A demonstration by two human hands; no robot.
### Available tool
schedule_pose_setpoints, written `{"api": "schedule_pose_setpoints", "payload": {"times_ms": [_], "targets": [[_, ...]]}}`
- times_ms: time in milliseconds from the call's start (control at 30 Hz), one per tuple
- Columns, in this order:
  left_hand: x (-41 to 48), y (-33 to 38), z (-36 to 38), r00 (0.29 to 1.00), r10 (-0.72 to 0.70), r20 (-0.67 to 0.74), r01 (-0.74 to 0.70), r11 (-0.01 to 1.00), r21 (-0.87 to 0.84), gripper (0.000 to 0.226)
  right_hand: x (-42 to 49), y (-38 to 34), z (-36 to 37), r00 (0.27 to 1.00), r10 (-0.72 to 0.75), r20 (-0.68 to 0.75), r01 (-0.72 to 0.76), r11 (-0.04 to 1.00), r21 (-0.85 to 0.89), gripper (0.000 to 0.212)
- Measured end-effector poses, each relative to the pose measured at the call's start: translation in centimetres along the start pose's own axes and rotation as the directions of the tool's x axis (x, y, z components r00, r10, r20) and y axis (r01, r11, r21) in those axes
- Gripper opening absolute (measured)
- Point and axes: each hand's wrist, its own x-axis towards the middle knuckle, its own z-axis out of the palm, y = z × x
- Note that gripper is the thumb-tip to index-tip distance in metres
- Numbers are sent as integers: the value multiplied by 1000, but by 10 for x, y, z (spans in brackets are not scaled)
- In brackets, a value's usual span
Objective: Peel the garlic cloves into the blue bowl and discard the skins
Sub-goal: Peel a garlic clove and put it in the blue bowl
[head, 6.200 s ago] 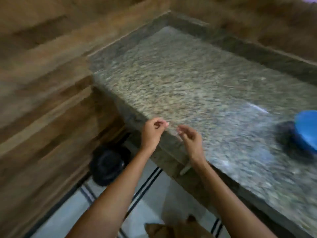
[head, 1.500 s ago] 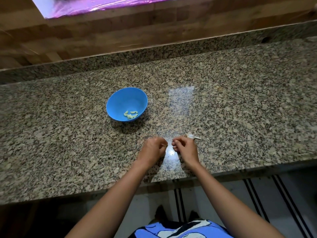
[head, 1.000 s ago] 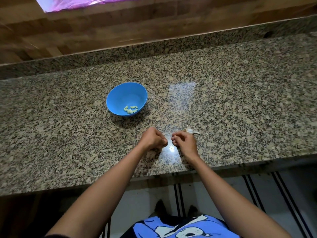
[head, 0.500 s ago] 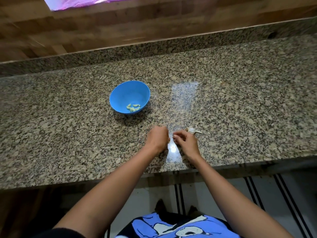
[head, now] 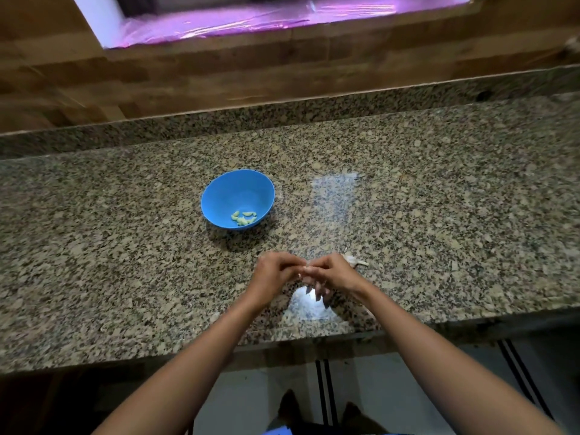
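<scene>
garlic clove (head: 306, 264) pinched just above the counter (head: 125, 277)
it's held between the fingertips of left hand (head: 272, 275) and right hand (head: 333, 273); peeled cloves (head: 244, 217) are seen in the blue bowl (head: 229, 189).

Blue bowl with peeled cloves; more garlic to its near right

The blue bowl (head: 226, 189) stands upright on the desk (head: 125, 246), with a few pale yellow-green peeled cloves (head: 244, 217) clustered on its bottom by the near wall. To the bowl's near right, the left hand (head: 273, 271) and right hand (head: 332, 273) pinch a small pale clove (head: 306, 264) between their fingertips. Farther right of the bowl, a whitish garlic piece (head: 354, 260) with papery skin lies on the desk.
</scene>
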Motion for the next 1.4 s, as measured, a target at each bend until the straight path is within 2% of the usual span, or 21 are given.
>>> {"api": "schedule_pose_setpoints", "payload": {"times_ms": [67, 100, 167, 233, 333, 433, 500, 600, 700, 767, 800, 867, 933, 1000, 1067, 1133, 1167, 1233, 1267, 1300, 1400], "targets": [[0, -1, -4, 981, 153, 120, -186, 918, 351, 19, 3, -3, 0, 1000, 3, 0, -3, 998, -65, 14], [1, -2, -7, 966, 182, 184, -246, 869, 428, 21, 5, -4, 0, 1000, -9, -14, 7, 993, -116, 14], [4, -1, -12, 945, 209, 252, -308, 828, 468, 22, 5, -8, 2, 995, -78, -67, 59, 968, -245, 10], [7, 1, -13, 951, 176, 255, -277, 853, 443, 21, 5, -9, 4, 976, -187, -108, 128, 906, -404, 13], [10, 4, -9, 970, -60, 234, 6, 975, 224, 28, 2, -5, 9, 915, -392, -100, 264, 766, -586, 21], [12, 5, -12, 934, -164, 316, 181, 983, -25, 31, 0, 1, 13, 830, -557, -36, 379, 610, -696, 40], [12, 3, -15, 933, -180, 313, 249, 948, -198, 27, 3, 4, 10, 830, -556, -33, 370, 594, -715, 40], [13, 1, -13, 927, -216, 307, 335, 845, -416, 18, 8, 6, 8, 881, -463, -94, 262, 644, -719, 25], [10, 3, -7, 943, -255, 215, 329, 822, -466, 11, 11, 1, 8, 910, -349, -225, 153, 785, -601, 17], [9, 3, -2, 956, -278, 97, 289, 818, -497, 8, 11, -4, 10, 914, -216, -343, 101, 940, -325, 15], [8, 2, 1, 966, -260, 20, 236, 841, -487, 6, 9, -7, 12, 922, -102, -373, 74, 993, -88, 15], [5, -4, 7, 980, -146, -132, 92, 932, -352, 7, 2, -14, 18, 940, 130, -317, -14, 939, 345, 19], [1, -10, 11, 981, 4, -196, -30, 992, -126, 14, -3, -16, 22, 936, 255, -241, -97, 847, 522, 21], [-2, -15, 16, 974, 96, -205, -91, 995, 32, 21, -7, -16, 21, 928, 313, -200, -142, 796, 588, 20], [-4, -16, 22, 973, 88, -212, -86, 996, 21, 22, -9, -14, 21, 927, 323, -191, -143, 776, 615, 19], [-5, -11, 25, 975, -60, -213, 22, 984, -175, 17, -11, -11, 22, 930, 301, -209, -108, 769, 630, 15], [-3, -9, 26, 968, -182, -170, 115, 932, -344, 15, -12, -9, 22, 933, 278, -227, -72, 765, 640, 12], [-3, 0, 25, 923, -386, 13, 293, 678, -674, 15, -13, -7, 22, 939, 231, -255, -7, 754, 657, 13], [-4, 3, 23, 897, -434, 89, 342, 552, -761, 15, -14, -6, 21, 939, 220, -263, 9, 750, 661, 15], [-5, 5, 21, 877, -464, 124, 366, 479, -798, 15, -15, -5, 21, 938, 214, -273, 20, 751, 660, 16], [-6, 4, 19, 857, -501, 121, 379, 454, -807, 19, -17, -2, 19, 935, 192, -299, 43, 775, 631, 14]]}}
